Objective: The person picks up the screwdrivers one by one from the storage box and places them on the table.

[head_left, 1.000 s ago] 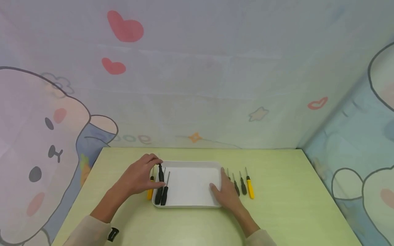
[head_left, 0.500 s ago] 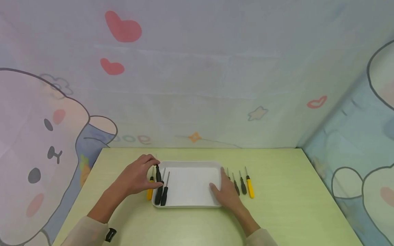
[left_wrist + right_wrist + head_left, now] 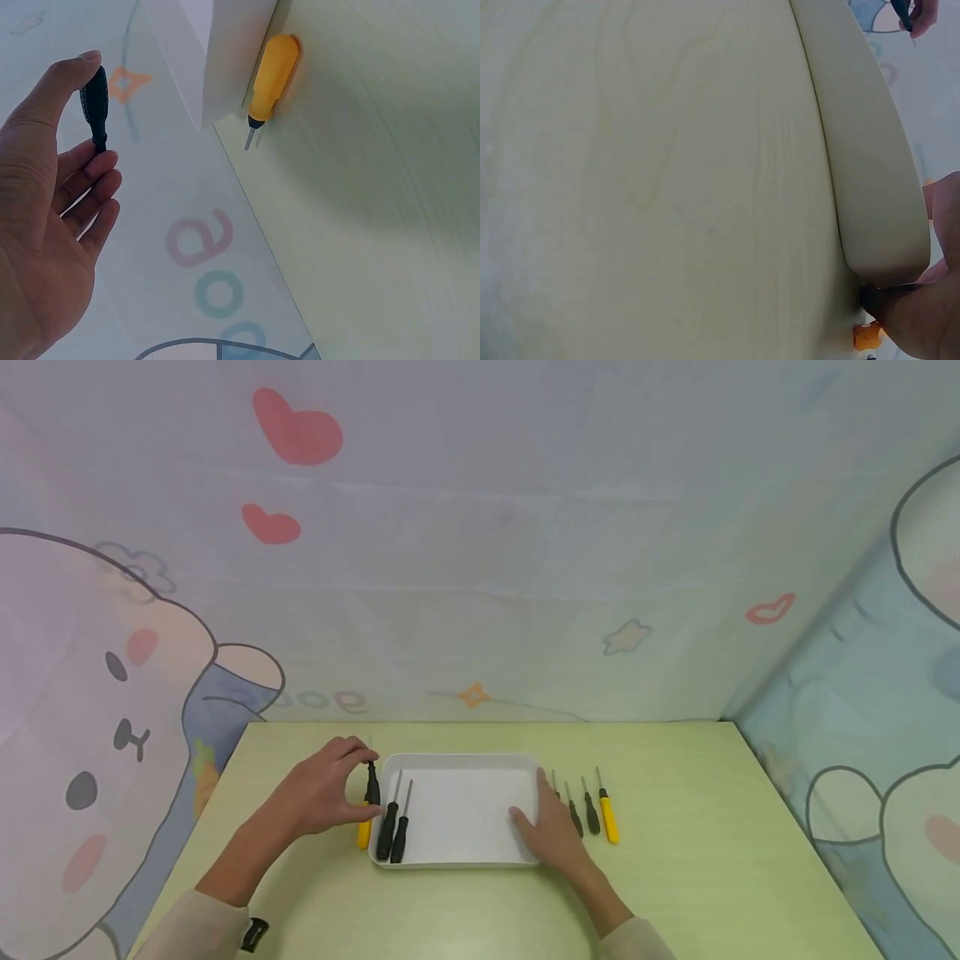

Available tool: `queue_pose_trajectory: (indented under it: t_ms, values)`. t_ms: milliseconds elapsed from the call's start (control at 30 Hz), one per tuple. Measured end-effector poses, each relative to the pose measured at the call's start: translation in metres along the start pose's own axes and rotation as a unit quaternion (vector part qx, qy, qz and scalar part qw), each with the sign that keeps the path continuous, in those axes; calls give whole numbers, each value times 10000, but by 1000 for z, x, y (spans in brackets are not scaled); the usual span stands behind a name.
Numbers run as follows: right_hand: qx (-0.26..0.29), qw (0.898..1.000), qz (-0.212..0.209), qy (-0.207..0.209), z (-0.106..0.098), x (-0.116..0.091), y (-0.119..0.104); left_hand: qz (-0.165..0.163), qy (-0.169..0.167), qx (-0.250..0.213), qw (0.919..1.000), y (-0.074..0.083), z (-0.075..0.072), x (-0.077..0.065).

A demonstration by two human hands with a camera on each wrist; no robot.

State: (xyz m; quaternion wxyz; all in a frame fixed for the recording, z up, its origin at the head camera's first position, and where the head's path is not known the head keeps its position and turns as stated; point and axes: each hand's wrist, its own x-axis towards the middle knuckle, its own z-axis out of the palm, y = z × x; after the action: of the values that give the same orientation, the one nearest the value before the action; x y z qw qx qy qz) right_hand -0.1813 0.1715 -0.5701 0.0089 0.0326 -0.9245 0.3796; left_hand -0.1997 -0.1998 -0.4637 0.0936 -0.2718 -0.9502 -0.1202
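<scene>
My left hand (image 3: 318, 793) pinches a small black screwdriver (image 3: 94, 109) at both ends of its handle, between thumb and fingertips. In the head view it is at the left rim of a white tray (image 3: 465, 818), its shaft pointing away from me. Inside the tray's left end lie two more black screwdrivers, a thicker one (image 3: 387, 832) and a thinner one (image 3: 401, 838). Just outside that side lies a yellow screwdriver (image 3: 364, 835), partly covered by the hand and held tool in the head view. My right hand (image 3: 553, 831) grips the tray's right wall, thumb inside.
Right of the tray, several screwdrivers lie in a row on the pale wooden table (image 3: 690, 860): black ones (image 3: 591, 817) and a yellow one (image 3: 608, 820). One is partly behind my right hand. A cartoon-printed cloth (image 3: 480, 568) hangs behind the table.
My left hand has carried the black screwdriver left, from over the tray's left end to its rim. My right hand and the tray hold still.
</scene>
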Motion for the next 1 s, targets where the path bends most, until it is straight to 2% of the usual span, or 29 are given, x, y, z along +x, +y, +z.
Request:
queue_pose_trajectory:
  t_ms: [300, 1000]
  values:
    - [35, 10000, 71, 16, 1, -1, 1, 55, -73, 179, 9998, -5, -5, -5]
    - [115, 9999, -9, 48, 0, -3, -1, -24, -292, 374, 9989, -15, -2, -15]
